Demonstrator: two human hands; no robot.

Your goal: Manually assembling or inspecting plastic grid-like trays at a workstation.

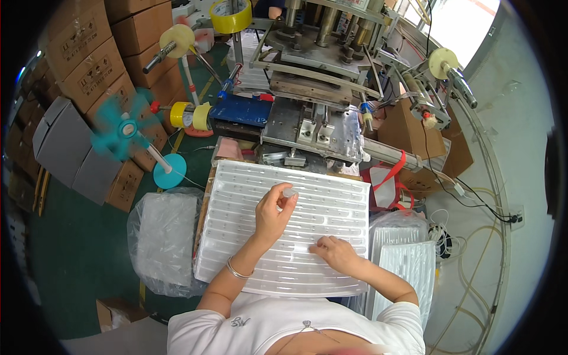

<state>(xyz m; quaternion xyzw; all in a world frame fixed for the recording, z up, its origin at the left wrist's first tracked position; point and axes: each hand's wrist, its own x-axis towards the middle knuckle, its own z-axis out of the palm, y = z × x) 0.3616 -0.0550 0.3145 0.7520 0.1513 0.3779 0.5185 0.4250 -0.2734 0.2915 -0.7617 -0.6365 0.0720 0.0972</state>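
My left hand (273,213) is raised over the white ribbed plastic tray (236,204), pinching a small, clear, round piece (289,192) between thumb and fingertips. A metal bangle circles that wrist. Lower and to the right, my right hand (338,254) rests with bent fingertips pressed together at one of the tray's grooves. What those fingertips hold, if anything, is too small to make out. The tray has long rows of narrow slots running from side to side, and it lies in front of my body.
Beyond the tray stands a metal press machine (313,118) with a blue block (242,110) at its left. A teal fan (123,128) stands on the floor to the left, near stacked cartons (89,59). Bagged white trays (165,239) lie left, more trays (405,272) right.
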